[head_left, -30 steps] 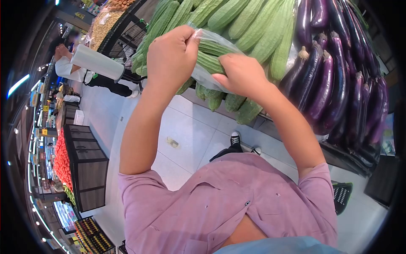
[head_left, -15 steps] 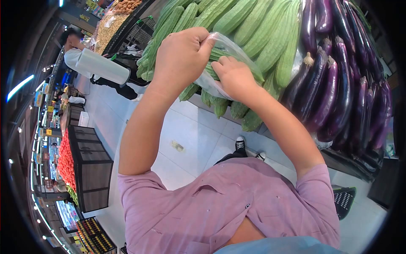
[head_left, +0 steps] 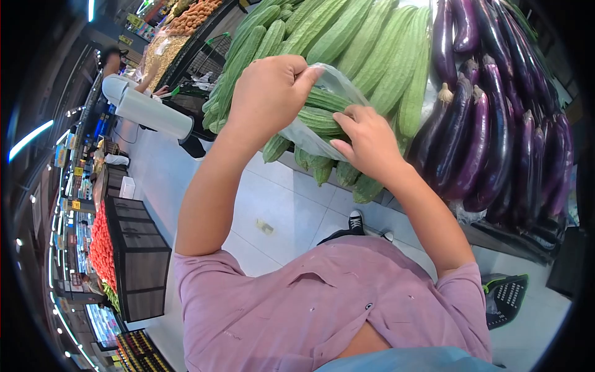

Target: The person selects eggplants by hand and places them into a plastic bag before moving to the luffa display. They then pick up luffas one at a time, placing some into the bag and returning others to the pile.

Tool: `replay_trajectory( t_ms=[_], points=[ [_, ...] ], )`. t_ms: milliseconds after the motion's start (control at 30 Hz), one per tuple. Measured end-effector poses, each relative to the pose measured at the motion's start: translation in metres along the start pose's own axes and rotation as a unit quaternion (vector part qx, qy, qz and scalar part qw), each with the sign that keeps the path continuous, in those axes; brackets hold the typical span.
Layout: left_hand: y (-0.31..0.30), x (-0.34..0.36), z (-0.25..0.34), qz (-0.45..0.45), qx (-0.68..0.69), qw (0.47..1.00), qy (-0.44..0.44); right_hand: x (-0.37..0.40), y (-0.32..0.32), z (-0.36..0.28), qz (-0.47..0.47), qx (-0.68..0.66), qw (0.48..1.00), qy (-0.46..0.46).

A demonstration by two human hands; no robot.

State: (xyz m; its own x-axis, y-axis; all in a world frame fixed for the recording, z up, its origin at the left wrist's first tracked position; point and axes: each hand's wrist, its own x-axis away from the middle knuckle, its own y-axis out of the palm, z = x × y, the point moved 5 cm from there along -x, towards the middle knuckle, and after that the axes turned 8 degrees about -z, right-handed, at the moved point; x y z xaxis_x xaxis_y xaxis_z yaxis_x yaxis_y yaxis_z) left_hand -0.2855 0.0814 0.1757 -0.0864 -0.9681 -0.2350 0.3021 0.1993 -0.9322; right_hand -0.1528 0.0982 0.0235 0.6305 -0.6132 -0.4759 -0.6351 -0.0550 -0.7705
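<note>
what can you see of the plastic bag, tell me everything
The plastic bag looks thin, soft and see-through, with a faint whitish sheen and no print that I can make out. Its mouth is spread, the upper rim curving between the hands. The left hand pinches one edge; the right hand, thumb and fingers apart, is at the other side. It hangs over the green gourds; whether any are inside is unclear.

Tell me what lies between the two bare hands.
Between left hand and right hand, the head view shows a translucent plastic bag and ridged green gourds.
</note>
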Motion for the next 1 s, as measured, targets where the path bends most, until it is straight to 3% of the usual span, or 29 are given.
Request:
replay_trajectory(
  t_ms=[200, 800, 1000],
  points=[
    [0.001, -0.006, -0.010, 0.014, 0.011, 0.999, 0.041, 0.037, -0.015, -0.002, 0.006, -0.039, 0.999, 0.021],
    [0.005, 0.008, -0.005, 0.012, 0.017, 1.000, 0.005, 0.066, -0.005, 0.002, 0.027, -0.035, 0.998, 0.043],
    [0.015, 0.034, -0.011, 0.080, 0.154, 0.984, -0.049, 0.064, -0.009, 0.003, 0.008, -0.053, 0.997, 0.052]
  ],
)
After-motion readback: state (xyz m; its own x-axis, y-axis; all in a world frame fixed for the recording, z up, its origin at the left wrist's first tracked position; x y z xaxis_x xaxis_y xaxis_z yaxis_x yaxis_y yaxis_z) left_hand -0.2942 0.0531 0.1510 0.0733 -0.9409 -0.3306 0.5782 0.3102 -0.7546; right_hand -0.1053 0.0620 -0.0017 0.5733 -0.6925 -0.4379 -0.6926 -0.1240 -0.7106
